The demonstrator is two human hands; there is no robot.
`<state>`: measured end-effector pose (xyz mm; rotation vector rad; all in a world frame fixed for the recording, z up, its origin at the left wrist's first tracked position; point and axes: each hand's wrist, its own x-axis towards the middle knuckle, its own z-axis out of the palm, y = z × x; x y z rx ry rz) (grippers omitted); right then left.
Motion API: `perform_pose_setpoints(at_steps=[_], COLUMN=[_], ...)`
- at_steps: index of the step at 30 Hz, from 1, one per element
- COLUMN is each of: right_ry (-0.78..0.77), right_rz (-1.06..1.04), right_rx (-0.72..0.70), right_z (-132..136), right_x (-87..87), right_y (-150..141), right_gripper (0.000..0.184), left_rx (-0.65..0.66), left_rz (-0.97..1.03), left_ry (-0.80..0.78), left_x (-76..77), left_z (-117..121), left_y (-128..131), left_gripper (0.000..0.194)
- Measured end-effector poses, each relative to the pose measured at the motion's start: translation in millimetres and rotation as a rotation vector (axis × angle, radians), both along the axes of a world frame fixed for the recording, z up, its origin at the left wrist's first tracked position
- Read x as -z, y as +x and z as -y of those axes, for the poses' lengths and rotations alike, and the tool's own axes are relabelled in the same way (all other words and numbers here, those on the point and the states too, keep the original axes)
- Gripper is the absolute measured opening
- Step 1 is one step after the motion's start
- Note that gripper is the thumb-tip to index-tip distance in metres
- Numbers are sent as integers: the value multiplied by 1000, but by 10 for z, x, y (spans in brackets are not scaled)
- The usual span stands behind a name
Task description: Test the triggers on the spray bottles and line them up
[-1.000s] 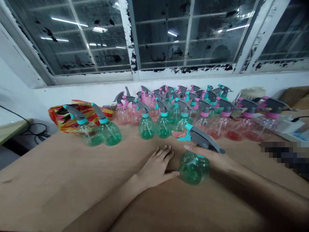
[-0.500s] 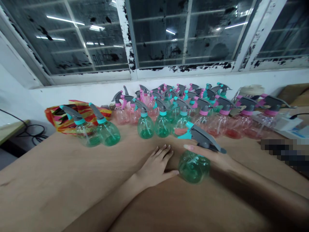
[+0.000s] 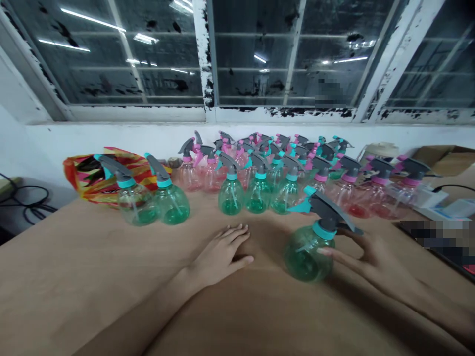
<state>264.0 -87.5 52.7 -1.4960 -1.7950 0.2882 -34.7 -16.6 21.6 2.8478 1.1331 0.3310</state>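
A spray bottle (image 3: 309,254) with a clear green body, teal collar and grey trigger head is at the table's right front, its top leaning right. My right hand (image 3: 374,259) is at its right side, thumb against the body and fingers partly hidden behind the neck, closed on it. My left hand (image 3: 224,247) lies flat and open on the table, apart from the bottle, fingers stretched out. Beyond it stand several similar green bottles, among them a front one (image 3: 232,195). Two more, including a green bottle (image 3: 171,203), stand at the left.
Pink spray bottles (image 3: 343,190) crowd the back by the wall. A red and yellow plastic bag (image 3: 87,183) lies at the left rear. Black cables (image 3: 37,198) hang past the left edge. A cardboard box (image 3: 441,160), white power strip (image 3: 432,198) and dark blurred object (image 3: 434,242) are at the right.
The bottle has shifted slightly right in view. My right hand has slid down and back from the trigger head to the bottle's side. My left hand has moved slightly left.
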Motion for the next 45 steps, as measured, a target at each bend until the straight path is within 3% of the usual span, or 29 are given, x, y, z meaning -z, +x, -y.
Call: perform_pose_setpoints(at_steps=[4,10,15,20,28,35,38,42,45], right_ry=[-77,17,124,163,177,193,209,164,119], right_rz=[35,-2,8,-1,-7,-52,-93,-107,-87], right_rx=[-116,-321,-380,-339,-269,-229,-230,-200,-130], right_z=[-222,-641,-963,-1267,-1569,-1551,-1408,-1211,-1194], right_x=[-81,-175,-180,-143,-100,-101,-146,-209,-220], right_y=[-381,-1189,-1735,-2002,-2189,-2242,-2076,-1694,-1460], right_gripper=[31,37,40,43,43,47,53,32,31], left_rx=[-104,-353,-419,-357,-272,-333,-353,-364,-375], left_rz=[5,87,191,427,469,465,472,486,500], left_ry=[111,231,286,275,134,70,57,51,49], left_x=[75,114,-13,-56,-51,-27,-4,16,25], left_z=[-12,0,81,105,114,87,60,29,-4], left_y=[-158,-534,-878,-921,-856,-872,-891,-907,-915], left_gripper=[47,22,19,19,17,19,18,18,18])
